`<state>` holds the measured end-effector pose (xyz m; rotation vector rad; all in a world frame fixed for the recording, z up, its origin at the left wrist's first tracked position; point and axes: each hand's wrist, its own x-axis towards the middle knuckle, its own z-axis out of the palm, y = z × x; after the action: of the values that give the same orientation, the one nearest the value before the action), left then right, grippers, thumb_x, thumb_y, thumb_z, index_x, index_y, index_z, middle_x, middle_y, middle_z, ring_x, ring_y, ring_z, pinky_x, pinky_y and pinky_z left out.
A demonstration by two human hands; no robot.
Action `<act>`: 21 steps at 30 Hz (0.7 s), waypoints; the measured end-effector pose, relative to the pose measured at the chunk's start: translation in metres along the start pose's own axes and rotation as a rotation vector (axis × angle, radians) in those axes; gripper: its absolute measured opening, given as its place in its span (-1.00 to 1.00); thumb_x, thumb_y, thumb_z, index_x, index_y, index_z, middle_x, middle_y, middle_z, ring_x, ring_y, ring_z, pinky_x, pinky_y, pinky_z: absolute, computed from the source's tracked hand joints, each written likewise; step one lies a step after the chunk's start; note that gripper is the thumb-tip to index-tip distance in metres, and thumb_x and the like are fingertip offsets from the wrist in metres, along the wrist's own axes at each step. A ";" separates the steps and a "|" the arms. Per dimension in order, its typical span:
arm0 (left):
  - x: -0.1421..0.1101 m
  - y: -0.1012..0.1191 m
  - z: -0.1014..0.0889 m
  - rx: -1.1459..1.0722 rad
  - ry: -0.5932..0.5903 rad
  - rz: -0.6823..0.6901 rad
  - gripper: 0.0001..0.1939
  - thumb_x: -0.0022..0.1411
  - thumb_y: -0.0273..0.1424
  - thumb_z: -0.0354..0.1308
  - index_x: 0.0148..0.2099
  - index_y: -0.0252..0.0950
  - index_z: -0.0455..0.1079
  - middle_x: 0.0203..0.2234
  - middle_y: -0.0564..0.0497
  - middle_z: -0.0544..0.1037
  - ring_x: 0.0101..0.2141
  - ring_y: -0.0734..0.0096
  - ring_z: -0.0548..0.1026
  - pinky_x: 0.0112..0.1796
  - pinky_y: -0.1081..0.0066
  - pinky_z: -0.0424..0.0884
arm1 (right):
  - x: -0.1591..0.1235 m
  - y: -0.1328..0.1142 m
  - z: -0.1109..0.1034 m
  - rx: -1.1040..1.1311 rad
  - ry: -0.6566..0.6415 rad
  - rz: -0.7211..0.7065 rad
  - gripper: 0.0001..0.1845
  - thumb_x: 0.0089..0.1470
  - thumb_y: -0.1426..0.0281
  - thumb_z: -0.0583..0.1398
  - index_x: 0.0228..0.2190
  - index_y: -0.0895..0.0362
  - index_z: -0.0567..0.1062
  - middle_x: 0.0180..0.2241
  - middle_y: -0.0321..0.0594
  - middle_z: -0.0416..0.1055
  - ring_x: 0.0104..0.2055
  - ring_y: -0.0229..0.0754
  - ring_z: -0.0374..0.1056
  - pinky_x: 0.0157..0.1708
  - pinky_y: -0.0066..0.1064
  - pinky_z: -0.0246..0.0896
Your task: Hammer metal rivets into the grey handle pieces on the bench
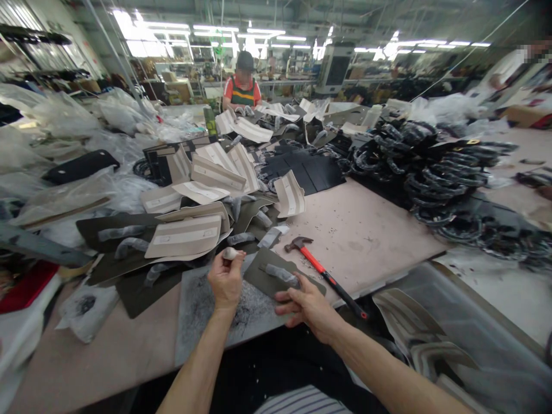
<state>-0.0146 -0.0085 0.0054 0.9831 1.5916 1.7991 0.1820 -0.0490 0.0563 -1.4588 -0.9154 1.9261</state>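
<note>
Condition of the work: judged partway along, one panel being between the hands and others lying on the table [366, 230].

The left hand [226, 284] is closed, its fingertips pinching a small pale object [230, 253]; what this is cannot be told. The right hand [308, 302] is open, fingers loosely spread, at the near right edge of a dark panel [259, 275]. A plastic-wrapped handle [280, 273] lies across that panel, its right end beside the fingers. Whether the handle is fixed cannot be confirmed.

The panel lies partly over a grey board [194, 322] strewn with dark specks. A hammer [321, 267] rests just right of it, head to the far left, held by neither hand.

To the left, several dark panels [103, 224] also show wrapped handles; their fastening cannot be verified. Beige pieces with pale strips [185, 236] lie stacked over and beyond them. From their loose, mixed arrangement, sorting is judged incomplete; no count of finished or outstanding pieces is possible.

Black bundles with wrapped parts [435, 172] are heaped at the far right. A person [244, 89] is at the far side.
</note>
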 end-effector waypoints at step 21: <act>0.012 -0.009 0.027 -0.005 -0.423 -0.126 -0.72 0.12 -0.22 0.27 -0.20 -0.31 0.46 -0.31 -0.03 0.63 -0.25 0.32 0.58 -0.14 0.36 0.48 | 0.016 0.034 0.017 -0.874 0.158 -0.515 -0.39 0.25 0.31 0.05 0.25 0.22 0.06 -0.13 -0.02 0.48 -0.16 -0.08 0.43 -0.16 -0.31 0.20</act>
<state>-0.0002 0.0184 -0.0007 1.1433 1.3491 1.3962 0.1609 -0.0609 0.0236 -1.5477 -1.9666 1.0342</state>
